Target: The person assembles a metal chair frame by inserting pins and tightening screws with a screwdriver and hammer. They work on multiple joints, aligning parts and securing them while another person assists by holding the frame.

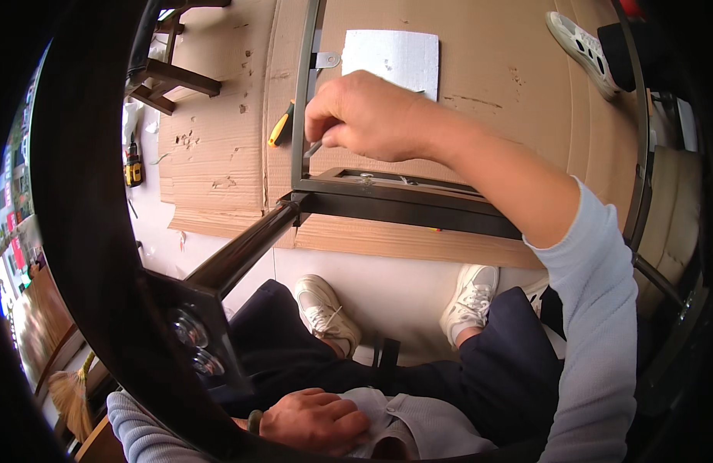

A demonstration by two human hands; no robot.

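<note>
Head view, right fingers [337, 138] gripping tool [313, 150], frame [403, 208] alongside

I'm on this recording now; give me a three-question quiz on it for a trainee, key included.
1. Multiple choice. What does the white sheet lie on?
A) a chair
B) cardboard
C) a pair of shoes

2. True or false. The left hand is raised beside the upright metal bar.

3. Fill in. In the picture, the yellow-and-black handle shows to the ____ of the upright metal bar.

Key:
1. B
2. False: the right hand is raised there; the left hand is low, by the light shirt.
3. left
</note>
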